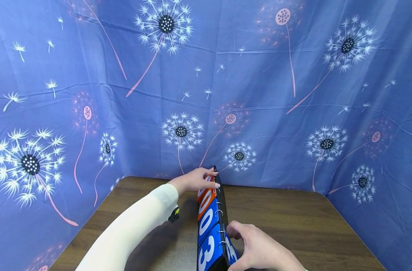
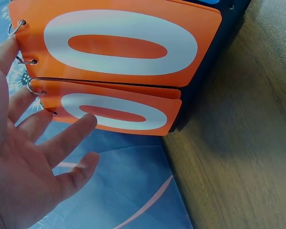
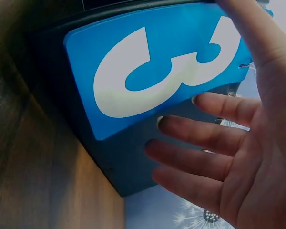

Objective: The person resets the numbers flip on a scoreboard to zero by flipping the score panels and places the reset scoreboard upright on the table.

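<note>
A tent-shaped flip scoreboard (image 1: 209, 222) with ring-bound number cards stands on the table, one end towards me. In the head view its left face shows orange 0 cards at the far end, then a blue 0 card (image 1: 207, 223) and a blue 3 card (image 1: 207, 251). My left hand (image 1: 196, 180) rests at the top edge of the far end, fingers spread beside the rings and the orange 0 card (image 2: 119, 43). On the other face hangs another blue 3 card (image 3: 157, 71). My right hand (image 1: 257, 244) is beside it, fingers extended and thumb apart; contact is unclear.
The scoreboard stands on a brown wooden table (image 1: 280, 210). A blue cloth (image 1: 206, 94) with dandelion prints hangs behind the table and along both sides. On the left wrist is a dark device (image 1: 173, 214) below a white sleeve (image 1: 135, 222).
</note>
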A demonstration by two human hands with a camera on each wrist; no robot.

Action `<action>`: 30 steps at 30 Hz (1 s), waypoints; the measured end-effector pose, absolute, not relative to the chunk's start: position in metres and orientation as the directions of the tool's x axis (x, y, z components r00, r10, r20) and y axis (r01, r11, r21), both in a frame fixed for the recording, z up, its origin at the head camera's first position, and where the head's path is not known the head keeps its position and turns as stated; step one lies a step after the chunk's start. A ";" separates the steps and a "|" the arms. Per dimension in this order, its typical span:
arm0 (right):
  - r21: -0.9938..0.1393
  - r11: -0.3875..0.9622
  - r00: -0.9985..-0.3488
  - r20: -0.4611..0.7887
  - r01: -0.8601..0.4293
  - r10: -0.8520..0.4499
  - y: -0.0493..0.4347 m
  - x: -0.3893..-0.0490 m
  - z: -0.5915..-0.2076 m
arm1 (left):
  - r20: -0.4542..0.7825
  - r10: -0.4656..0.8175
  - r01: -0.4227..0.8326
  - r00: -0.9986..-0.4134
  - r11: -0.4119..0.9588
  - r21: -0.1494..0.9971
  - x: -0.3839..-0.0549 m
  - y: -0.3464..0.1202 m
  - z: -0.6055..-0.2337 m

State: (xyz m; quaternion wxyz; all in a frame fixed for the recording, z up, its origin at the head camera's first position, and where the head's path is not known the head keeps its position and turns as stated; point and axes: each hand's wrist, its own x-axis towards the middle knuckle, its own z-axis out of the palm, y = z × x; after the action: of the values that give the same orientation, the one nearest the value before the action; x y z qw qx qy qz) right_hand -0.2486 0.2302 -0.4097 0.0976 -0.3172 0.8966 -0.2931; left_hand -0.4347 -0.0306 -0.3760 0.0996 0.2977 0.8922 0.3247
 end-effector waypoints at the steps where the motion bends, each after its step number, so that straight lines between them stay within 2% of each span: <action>1: -0.591 0.624 -0.776 0.006 -0.511 -0.631 0.230 -0.249 -0.410 | 0.014 0.594 0.464 -0.804 0.613 0.639 -0.435 -0.031 -0.376; 7: -0.580 0.569 -0.741 0.090 -0.582 -0.666 0.233 -0.249 -0.411 | 0.000 0.579 0.438 -0.815 0.617 0.654 -0.437 -0.031 -0.377; 12: -0.570 0.565 -0.742 0.125 -0.597 -0.658 0.238 -0.247 -0.408 | 0.002 0.577 0.437 -0.817 0.617 0.655 -0.436 -0.030 -0.377; 26: -0.597 0.656 -0.781 -0.077 -0.462 -0.620 0.260 -0.240 -0.377 | -0.005 0.571 0.434 -0.821 0.630 0.644 -0.432 -0.030 -0.374; 30: -0.572 0.670 -0.803 -0.034 -0.473 -0.596 0.272 -0.233 -0.364 | -0.005 0.575 0.434 -0.818 0.624 0.650 -0.432 -0.030 -0.375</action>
State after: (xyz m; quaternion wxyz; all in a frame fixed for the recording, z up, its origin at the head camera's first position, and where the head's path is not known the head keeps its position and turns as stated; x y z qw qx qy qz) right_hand -0.2329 0.2724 -0.3643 0.1096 -0.2944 0.9073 -0.2795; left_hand -0.4323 -0.0301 -0.3750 0.1067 0.2819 0.8947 0.3297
